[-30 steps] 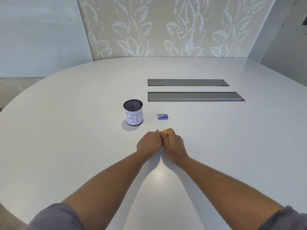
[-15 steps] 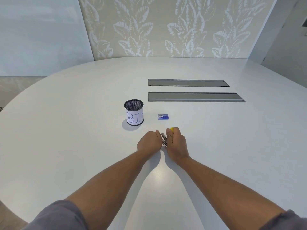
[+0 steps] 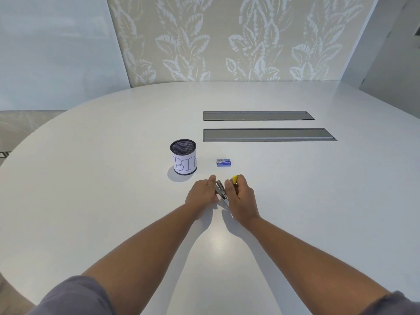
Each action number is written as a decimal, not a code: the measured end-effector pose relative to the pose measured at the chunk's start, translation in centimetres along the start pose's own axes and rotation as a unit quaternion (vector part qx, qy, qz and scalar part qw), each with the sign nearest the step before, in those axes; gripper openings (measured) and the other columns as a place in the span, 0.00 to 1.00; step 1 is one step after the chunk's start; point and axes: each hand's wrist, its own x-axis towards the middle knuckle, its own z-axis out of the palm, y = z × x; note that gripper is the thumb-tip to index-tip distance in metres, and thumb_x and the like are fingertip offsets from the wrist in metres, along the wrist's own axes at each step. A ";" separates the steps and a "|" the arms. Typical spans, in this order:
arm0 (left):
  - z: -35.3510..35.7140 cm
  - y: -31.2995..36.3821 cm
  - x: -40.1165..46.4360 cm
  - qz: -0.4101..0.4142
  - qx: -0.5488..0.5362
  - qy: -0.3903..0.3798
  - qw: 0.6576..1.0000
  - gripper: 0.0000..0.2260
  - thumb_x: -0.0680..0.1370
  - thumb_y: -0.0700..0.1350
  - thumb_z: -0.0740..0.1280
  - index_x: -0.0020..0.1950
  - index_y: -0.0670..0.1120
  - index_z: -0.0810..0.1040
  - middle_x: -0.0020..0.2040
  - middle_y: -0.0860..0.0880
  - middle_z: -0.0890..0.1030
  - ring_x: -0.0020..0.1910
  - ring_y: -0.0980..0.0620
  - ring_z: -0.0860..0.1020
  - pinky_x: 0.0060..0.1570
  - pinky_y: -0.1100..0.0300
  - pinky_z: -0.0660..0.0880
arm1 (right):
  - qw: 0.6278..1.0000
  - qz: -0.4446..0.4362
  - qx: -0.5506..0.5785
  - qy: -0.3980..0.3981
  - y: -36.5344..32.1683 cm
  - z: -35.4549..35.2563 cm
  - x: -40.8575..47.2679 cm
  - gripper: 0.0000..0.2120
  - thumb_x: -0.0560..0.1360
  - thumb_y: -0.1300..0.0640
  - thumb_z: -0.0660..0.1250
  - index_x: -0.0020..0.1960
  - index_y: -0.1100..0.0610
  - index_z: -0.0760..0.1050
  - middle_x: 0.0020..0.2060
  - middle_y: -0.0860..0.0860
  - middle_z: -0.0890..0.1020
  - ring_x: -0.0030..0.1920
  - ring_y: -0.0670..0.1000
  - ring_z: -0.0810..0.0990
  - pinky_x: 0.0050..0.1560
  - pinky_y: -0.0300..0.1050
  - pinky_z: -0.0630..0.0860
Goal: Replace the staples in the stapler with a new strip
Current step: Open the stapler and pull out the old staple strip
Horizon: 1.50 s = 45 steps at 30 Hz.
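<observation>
A small stapler lies between my two hands near the middle of the white table [image 3: 113, 201]. Its grey metal magazine [image 3: 221, 189] shows in the gap between the hands, and its yellow top [image 3: 234, 179] sticks out above my right fingers. My left hand [image 3: 201, 195] grips the metal part from the left. My right hand [image 3: 241, 196] holds the yellow top, swung away to the right. Whether staples sit in the magazine cannot be made out. A small blue staple box [image 3: 223, 162] lies shut just beyond the hands.
A black mesh cup [image 3: 183, 156] with a paper label reading "BIN" stands to the left of the staple box. Two long grey cable hatches [image 3: 268, 134] are set into the table farther back. A leaf-patterned wall rises behind the table.
My hands were pressed together over the stapler. They have moved apart, my right hand swinging the yellow top to the right, and the metal magazine now shows between them.
</observation>
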 end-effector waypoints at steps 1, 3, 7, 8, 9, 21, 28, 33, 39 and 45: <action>-0.2 0.0 0.0 -0.003 -0.028 -0.003 1.000 0.27 0.83 0.59 0.53 0.36 0.43 0.79 0.28 0.47 0.83 0.30 0.46 0.81 0.43 0.52 0.79 | 1.000 -0.002 -0.001 -0.003 0.2 0.1 0.0 0.13 0.80 0.40 0.57 0.41 0.45 0.61 0.27 0.39 0.74 0.27 0.45 0.69 0.29 0.37 0.65; -0.6 0.0 0.1 -0.011 -0.072 0.001 0.997 0.26 0.83 0.57 0.56 0.36 0.42 0.80 0.30 0.45 0.84 0.28 0.47 0.79 0.37 0.54 0.80 | 1.000 -0.004 -0.014 -0.014 0.5 0.2 0.0 0.11 0.79 0.42 0.59 0.42 0.45 0.62 0.29 0.40 0.76 0.28 0.46 0.70 0.30 0.40 0.67; -1.3 0.3 0.3 -0.033 -0.120 -0.001 0.992 0.25 0.83 0.55 0.59 0.38 0.38 0.81 0.31 0.41 0.84 0.26 0.46 0.79 0.37 0.52 0.82 | 0.999 0.006 -0.033 -0.036 0.8 0.4 0.0 0.09 0.77 0.43 0.61 0.44 0.47 0.65 0.32 0.48 0.78 0.30 0.51 0.74 0.33 0.50 0.73; -1.4 0.4 0.3 -0.042 -0.126 -0.002 0.991 0.25 0.83 0.55 0.59 0.38 0.38 0.81 0.30 0.41 0.83 0.25 0.46 0.78 0.37 0.52 0.82 | 0.999 0.008 -0.035 -0.038 0.8 0.4 -0.1 0.10 0.77 0.43 0.62 0.44 0.47 0.65 0.32 0.50 0.79 0.31 0.53 0.75 0.34 0.53 0.74; -1.4 0.4 0.3 -0.051 -0.131 -0.001 0.990 0.24 0.83 0.54 0.60 0.39 0.38 0.81 0.29 0.42 0.83 0.25 0.46 0.78 0.37 0.52 0.82 | 0.999 0.009 -0.035 -0.039 0.8 0.4 -0.1 0.10 0.77 0.44 0.63 0.45 0.47 0.65 0.32 0.51 0.79 0.32 0.54 0.75 0.35 0.54 0.75; -2.4 0.7 1.3 -0.120 -0.168 -0.003 0.978 0.16 0.84 0.46 0.61 0.52 0.32 0.78 0.38 0.37 0.85 0.21 0.48 0.80 0.23 0.60 0.77 | 1.000 0.011 0.019 -0.014 0.2 -0.3 -0.7 0.10 0.72 0.50 0.71 0.38 0.48 0.70 0.32 0.46 0.79 0.31 0.49 0.78 0.35 0.45 0.80; -2.4 -0.2 1.9 -0.065 -0.074 0.067 0.993 0.12 0.82 0.43 0.60 0.40 0.42 0.77 0.34 0.43 0.81 0.25 0.49 0.75 0.28 0.61 0.71 | 0.998 0.049 0.013 -0.020 0.2 -0.9 -0.7 0.13 0.70 0.56 0.75 0.42 0.49 0.70 0.36 0.48 0.80 0.33 0.43 0.77 0.36 0.34 0.74; -3.3 -0.9 2.1 -0.017 0.000 0.111 0.994 0.14 0.80 0.44 0.61 0.35 0.45 0.78 0.33 0.47 0.80 0.26 0.49 0.78 0.31 0.61 0.76 | 0.995 0.088 -0.042 -0.033 -0.3 -1.0 -1.1 0.12 0.70 0.52 0.76 0.43 0.48 0.72 0.36 0.44 0.83 0.38 0.44 0.81 0.39 0.42 0.78; -3.6 -1.2 2.6 -0.012 0.026 0.101 0.994 0.13 0.80 0.44 0.62 0.39 0.44 0.81 0.34 0.45 0.81 0.27 0.48 0.79 0.32 0.62 0.74 | 0.975 0.105 -0.187 -0.057 -0.9 -1.2 -1.3 0.05 0.71 0.46 0.70 0.39 0.45 0.75 0.31 0.40 0.80 0.36 0.42 0.78 0.34 0.41 0.70; -3.1 -1.2 2.8 -0.001 0.069 0.093 0.993 0.13 0.76 0.42 0.63 0.32 0.49 0.79 0.30 0.51 0.78 0.33 0.48 0.73 0.31 0.61 0.67 | 0.963 0.095 -0.230 -0.101 -1.1 -1.5 -1.2 0.13 0.71 0.53 0.66 0.54 0.44 0.82 0.44 0.44 0.85 0.46 0.49 0.81 0.45 0.44 0.77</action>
